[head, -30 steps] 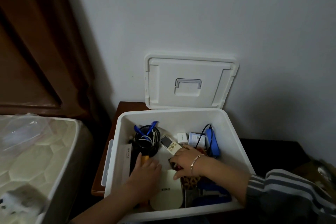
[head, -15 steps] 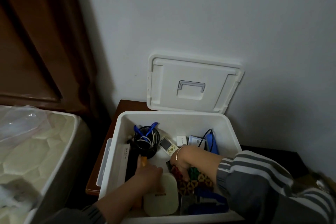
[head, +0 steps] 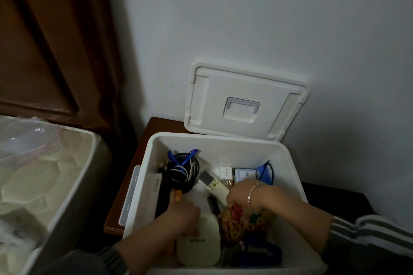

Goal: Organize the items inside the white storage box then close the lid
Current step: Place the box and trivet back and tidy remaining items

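Note:
The white storage box [head: 223,138] stands open on a brown side table, its lid [head: 243,100] leaning upright against the wall behind it. Both hands are inside the box. My left hand [head: 184,213] rests on the top of a cream rounded device [head: 199,243], fingers curled over its edge. My right hand [head: 242,194], with a bracelet, grips a patterned orange and red fabric item [head: 239,221]. Also inside are a black mesh cup [head: 182,172] with cables and blue pens, a white remote [head: 212,183], a black comb [head: 213,204], small white boxes and a blue item.
A mattress [head: 44,185] wrapped in plastic lies to the left, close to the brown side table [head: 131,176]. A dark wooden panel fills the upper left. The white wall stands right behind the box. A dark surface [head: 335,201] lies to the right.
My right hand has gone down onto the patterned fabric and grips it. My left hand stays on the cream device. The view has shifted slightly.

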`<state>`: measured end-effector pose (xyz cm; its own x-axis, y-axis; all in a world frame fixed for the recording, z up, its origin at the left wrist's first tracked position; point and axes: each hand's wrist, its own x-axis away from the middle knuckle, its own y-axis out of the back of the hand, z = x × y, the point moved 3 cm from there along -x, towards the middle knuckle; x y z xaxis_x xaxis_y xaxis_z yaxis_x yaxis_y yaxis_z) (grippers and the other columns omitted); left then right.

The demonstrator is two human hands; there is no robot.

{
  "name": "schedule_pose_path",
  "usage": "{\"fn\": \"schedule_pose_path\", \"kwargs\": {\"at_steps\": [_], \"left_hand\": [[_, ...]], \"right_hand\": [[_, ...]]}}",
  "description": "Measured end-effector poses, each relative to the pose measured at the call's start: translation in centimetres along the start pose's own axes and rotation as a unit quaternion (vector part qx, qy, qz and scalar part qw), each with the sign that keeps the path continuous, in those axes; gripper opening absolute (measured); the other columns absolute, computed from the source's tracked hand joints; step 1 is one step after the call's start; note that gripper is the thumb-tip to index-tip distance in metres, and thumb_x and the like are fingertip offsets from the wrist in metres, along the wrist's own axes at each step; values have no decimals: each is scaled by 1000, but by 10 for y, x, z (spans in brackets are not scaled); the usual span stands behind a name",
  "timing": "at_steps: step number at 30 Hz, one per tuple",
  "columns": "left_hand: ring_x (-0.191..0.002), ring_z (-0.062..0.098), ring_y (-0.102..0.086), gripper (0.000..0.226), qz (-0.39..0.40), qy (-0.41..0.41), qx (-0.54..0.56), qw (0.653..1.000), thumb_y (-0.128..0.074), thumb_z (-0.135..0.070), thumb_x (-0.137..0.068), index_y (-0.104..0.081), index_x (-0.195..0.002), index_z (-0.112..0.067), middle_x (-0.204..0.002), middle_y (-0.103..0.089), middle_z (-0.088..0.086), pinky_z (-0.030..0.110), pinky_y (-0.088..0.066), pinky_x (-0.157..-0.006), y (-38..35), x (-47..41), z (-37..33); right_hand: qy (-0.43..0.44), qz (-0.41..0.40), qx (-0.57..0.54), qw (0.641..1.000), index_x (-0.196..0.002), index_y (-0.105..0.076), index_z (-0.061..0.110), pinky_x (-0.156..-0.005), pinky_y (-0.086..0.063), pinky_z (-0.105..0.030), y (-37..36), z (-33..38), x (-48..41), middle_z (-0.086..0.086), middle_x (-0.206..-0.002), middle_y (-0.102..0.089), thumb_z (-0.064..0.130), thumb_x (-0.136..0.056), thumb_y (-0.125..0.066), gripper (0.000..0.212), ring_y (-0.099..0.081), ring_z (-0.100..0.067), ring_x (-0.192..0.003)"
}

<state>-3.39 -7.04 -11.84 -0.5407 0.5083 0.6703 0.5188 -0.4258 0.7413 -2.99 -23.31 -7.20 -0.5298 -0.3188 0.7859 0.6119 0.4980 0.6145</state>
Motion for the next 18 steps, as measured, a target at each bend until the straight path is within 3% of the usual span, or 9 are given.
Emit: {"fn": "schedule_pose_path", "kwargs": {"at_steps": [3,8,11,14,16,18], "left_hand": [[-130,31,-40,54,17,-2,8,1000,-53,-43,-93,-46,-135,-11,-135,-49,13,65,1,-110,1,1,3],[-129,27,-42,48,-9,33,21,999,-52,-40,-94,-48,-132,-10,-132,-52,11,61,2,-113,-6,-1,4],[-131,27,-38,38,-28,75,-34,996,-47,-23,-97,-48,-133,-10,-134,-49,12,61,7,-113,-15,-2,-4],[-136,30,-32,44,-37,91,-56,994,-46,-18,-96,-42,-139,-10,-141,-42,13,61,8,-113,-13,-1,-9],[-137,29,-32,51,-71,75,-35,994,-49,-18,-93,-35,-142,-12,-145,-37,12,60,1,-116,-3,3,-9],[-133,23,-38,54,-129,18,102,986,-49,-15,-93,-33,-144,-16,-145,-38,8,42,-18,-117,12,10,-8]], "right_hand": [[-21,-24,-24,999,-110,-61,19,-75,-53,-37,-1,-2,13,-4,-102,-62,39,-76,-73,41,-57,-23,-91],[-26,-39,-99,994,-114,-61,22,-80,-51,-35,-6,-19,28,0,-113,-61,43,-70,-76,51,-57,-21,-103],[-11,-84,-141,986,-116,-61,22,-86,-50,-36,-11,-23,41,0,-113,-60,42,-71,-76,52,-56,-21,-104],[-9,-145,-199,969,-118,-61,23,-90,-46,-31,-13,-30,57,1,-114,-59,41,-70,-77,53,-54,-17,-106],[-12,-196,-241,951,-117,-62,24,-89,-45,-27,-10,-36,69,3,-111,-60,42,-67,-79,55,-54,-14,-103],[-11,-241,-287,927,-113,-65,24,-87,-44,-23,-6,-41,82,5,-106,-60,41,-65,-82,54,-55,-11,-99]]}}
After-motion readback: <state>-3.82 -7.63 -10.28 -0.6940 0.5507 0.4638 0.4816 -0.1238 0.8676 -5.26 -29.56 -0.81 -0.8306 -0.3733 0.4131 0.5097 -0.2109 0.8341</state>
